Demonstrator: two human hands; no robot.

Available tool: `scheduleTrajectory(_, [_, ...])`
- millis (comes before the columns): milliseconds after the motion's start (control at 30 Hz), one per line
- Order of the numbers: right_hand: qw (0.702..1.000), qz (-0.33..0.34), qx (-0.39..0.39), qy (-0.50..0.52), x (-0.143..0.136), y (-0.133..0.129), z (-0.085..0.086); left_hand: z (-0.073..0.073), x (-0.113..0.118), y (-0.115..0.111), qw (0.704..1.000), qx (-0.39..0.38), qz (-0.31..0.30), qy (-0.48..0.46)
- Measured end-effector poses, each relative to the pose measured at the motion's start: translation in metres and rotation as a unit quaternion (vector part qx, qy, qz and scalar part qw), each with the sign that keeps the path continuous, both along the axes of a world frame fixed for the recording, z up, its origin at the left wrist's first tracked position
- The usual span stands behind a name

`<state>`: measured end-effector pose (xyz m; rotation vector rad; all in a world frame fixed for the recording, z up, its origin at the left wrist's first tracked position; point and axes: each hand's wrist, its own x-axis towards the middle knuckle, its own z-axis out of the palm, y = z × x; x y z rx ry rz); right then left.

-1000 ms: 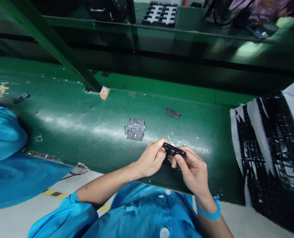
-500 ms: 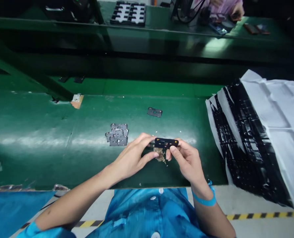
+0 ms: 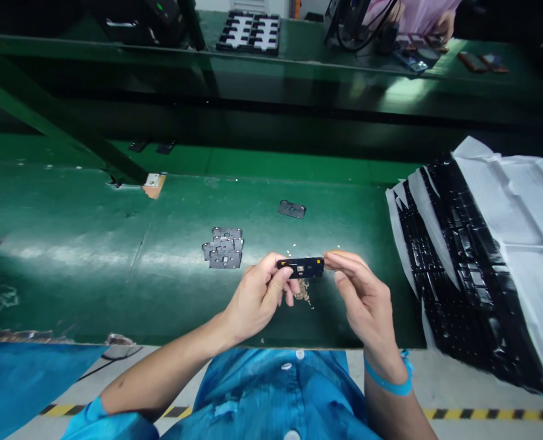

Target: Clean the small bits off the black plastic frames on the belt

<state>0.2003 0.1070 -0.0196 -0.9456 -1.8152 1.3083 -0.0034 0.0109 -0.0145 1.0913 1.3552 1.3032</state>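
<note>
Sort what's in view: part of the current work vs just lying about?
Likely in the work:
- black part, in the left hand, right hand at its end
- brown bits below
- grey plate pile
- lone plate

Likely lying about:
- black-and-white sheeting
- far tray

The person's two bare hands (image 3: 257, 299) have one black part (image 3: 301, 267) between them. On the counter (image 3: 344, 226) lie one lone dark plate (image 3: 292, 209), one group of overlapping plates (image 3: 225, 259) to its left — at least four, the exact number hidden — and one heap of bits (image 3: 303, 292). Two dark pieces (image 3: 165, 148) lie far left; one slotted tray (image 3: 249, 32) sits farther off.
</note>
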Motion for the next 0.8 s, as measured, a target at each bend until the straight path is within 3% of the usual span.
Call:
scheduleTrajectory(133, [0.999, 0.004, -0.002, 0.043, -0.02, -0.013, 0.006, 0.002, 0.006, -0.002, 1.0, 0.011, -0.006, 0.013])
scheduleTrajectory(267, [0.997, -0.037, -0.001, 0.072, -0.032, -0.017, 0.002, 0.003, 0.01, -0.007, 0.999, 0.016, -0.016, 0.029])
scheduleTrajectory(600, [0.987, -0.023, -0.051, 0.153, -0.041, -0.02, -0.002, 0.008, 0.005, -0.013, 0.996, 0.035, -0.018, 0.085])
scheduleTrajectory(800, [0.982, -0.016, -0.064, 0.178, -0.041, -0.022, -0.004, 0.007, 0.003, -0.017, 0.997, 0.016, -0.033, 0.073])
